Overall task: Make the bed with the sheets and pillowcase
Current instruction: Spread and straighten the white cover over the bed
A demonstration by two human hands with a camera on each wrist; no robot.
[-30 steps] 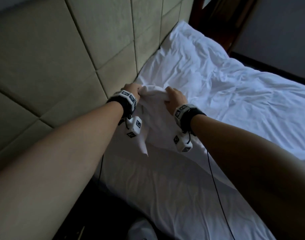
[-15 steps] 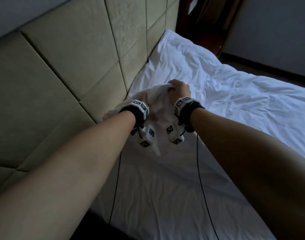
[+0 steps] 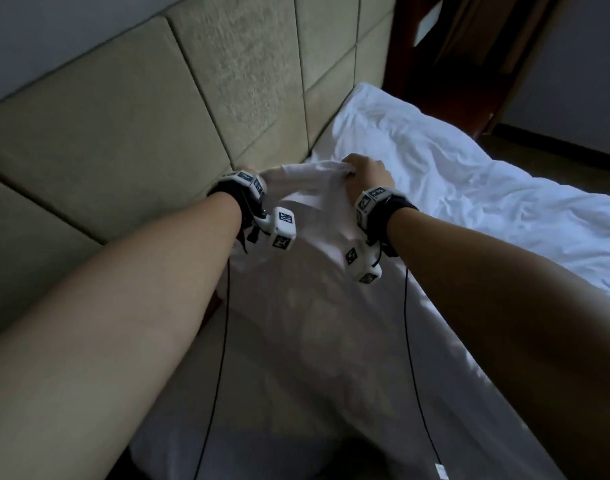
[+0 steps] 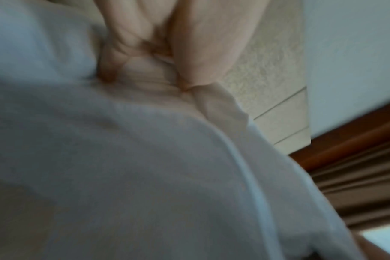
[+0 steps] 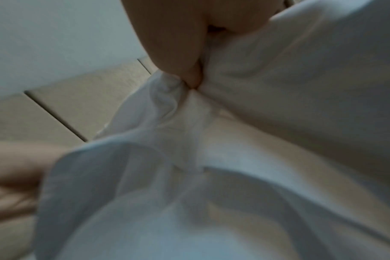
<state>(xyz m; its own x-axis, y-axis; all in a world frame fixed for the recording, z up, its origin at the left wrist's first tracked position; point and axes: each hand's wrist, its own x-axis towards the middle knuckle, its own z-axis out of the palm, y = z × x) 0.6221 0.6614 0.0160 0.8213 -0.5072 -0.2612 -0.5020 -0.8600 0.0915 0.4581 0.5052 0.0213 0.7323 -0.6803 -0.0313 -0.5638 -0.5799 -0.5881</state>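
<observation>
A white sheet is lifted by its top edge above the head of the bed, beside the padded headboard. My left hand grips the edge near the headboard; only its wrist band shows in the head view. Close up, my left hand pinches the white sheet. My right hand is fisted on the same edge, a short span to the right. In the right wrist view my right hand pinches a bunched fold of the sheet. A rumpled white bed cover lies over the mattress beyond.
The beige padded headboard runs along the left, close to my left hand. Dark wooden door frame stands past the far bed corner. Black cables hang from both wrist cameras. The floor at the bottom is dark.
Both hands have lifted the sheet edge higher and spread apart, the left going toward the headboard. More of the sheet now hangs stretched below the hands.
</observation>
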